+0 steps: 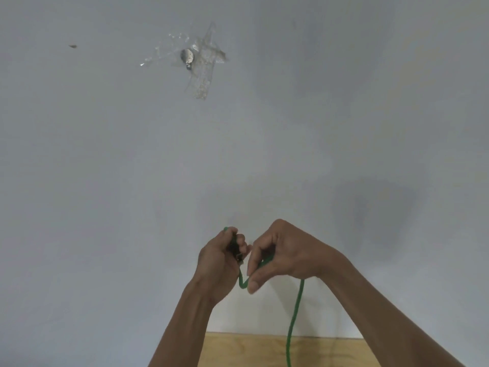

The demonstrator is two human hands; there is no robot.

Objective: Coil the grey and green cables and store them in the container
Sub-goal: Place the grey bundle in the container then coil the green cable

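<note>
1. Head view: the left hand (221, 260) curls around one end of the green cable (295, 317), gripping a dark plug with a metal tip; a green stub shows above its fingers.
2. Just right of the left hand, the right hand (287, 254) pinches the same cable between thumb and bent fingers.
3. Between the two hands the cable sags in a short V.
4. The cable is a round cord with a braided-looking surface.
5. From the right hand it hangs nearly straight down, past the wooden desk (246, 349) edge below, against a pale wall (105, 181) bearing crumpled clear tape (202, 62).
</note>
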